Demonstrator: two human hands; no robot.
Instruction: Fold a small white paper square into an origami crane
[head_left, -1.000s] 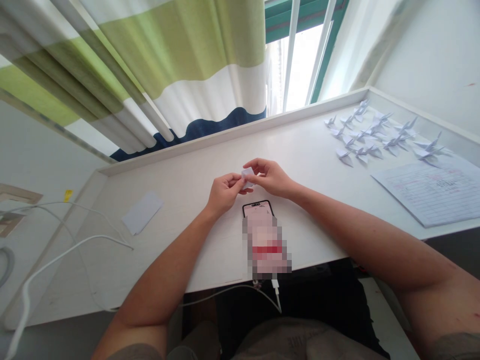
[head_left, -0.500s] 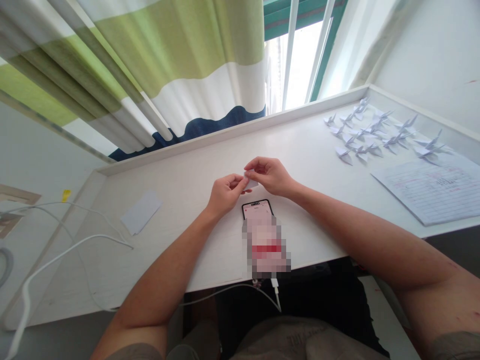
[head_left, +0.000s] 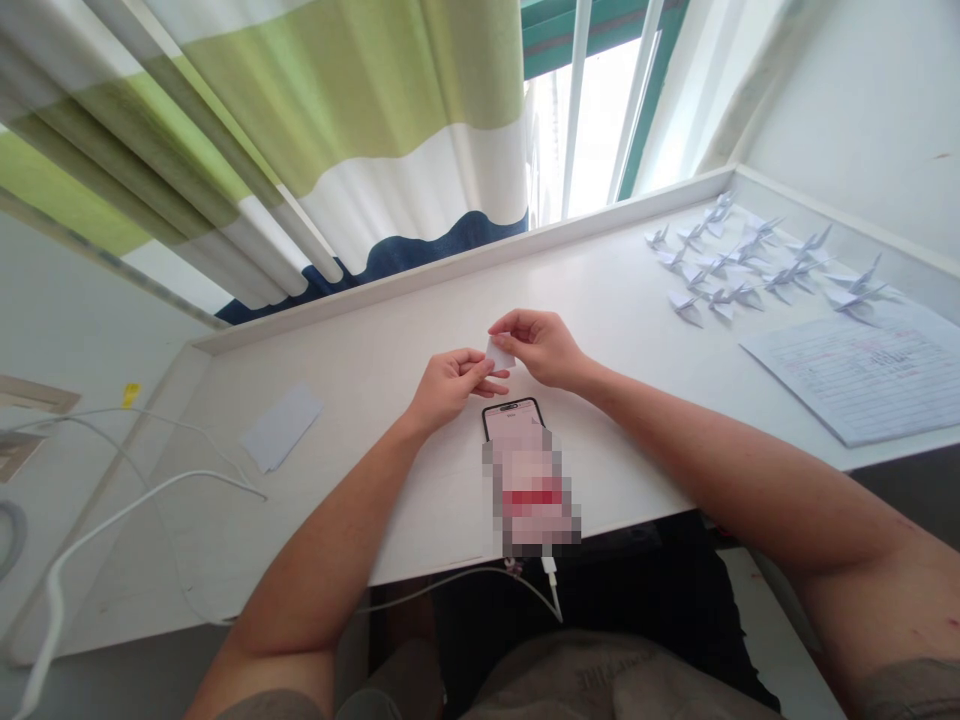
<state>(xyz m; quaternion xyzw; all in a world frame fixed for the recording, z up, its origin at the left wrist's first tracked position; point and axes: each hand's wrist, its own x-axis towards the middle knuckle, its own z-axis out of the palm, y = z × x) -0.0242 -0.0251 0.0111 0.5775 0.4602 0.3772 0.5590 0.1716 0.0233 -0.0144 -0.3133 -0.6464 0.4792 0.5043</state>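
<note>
A small piece of folded white paper (head_left: 501,353) is held up between my two hands, above the desk and just beyond the phone. My left hand (head_left: 453,387) pinches its lower left edge between thumb and fingers. From the upper right, my right hand (head_left: 541,346) grips the paper's top with thumb and index finger. Its folds are too small to make out. Below the hands lies a phone (head_left: 512,408) with a lit, partly blurred screen and a white cable plugged into its near end.
Several folded paper cranes (head_left: 739,262) stand at the desk's far right, behind a lined written sheet (head_left: 862,380). A stack of white paper (head_left: 283,427) lies at left, near white cables (head_left: 150,490). A raised rim (head_left: 450,265) and a curtain (head_left: 360,120) border the desk's back.
More of the paper now shows between my hands, and the right thumb has shifted slightly up it. The left hand's lower fingers have spread a little. The phone has stayed put.
</note>
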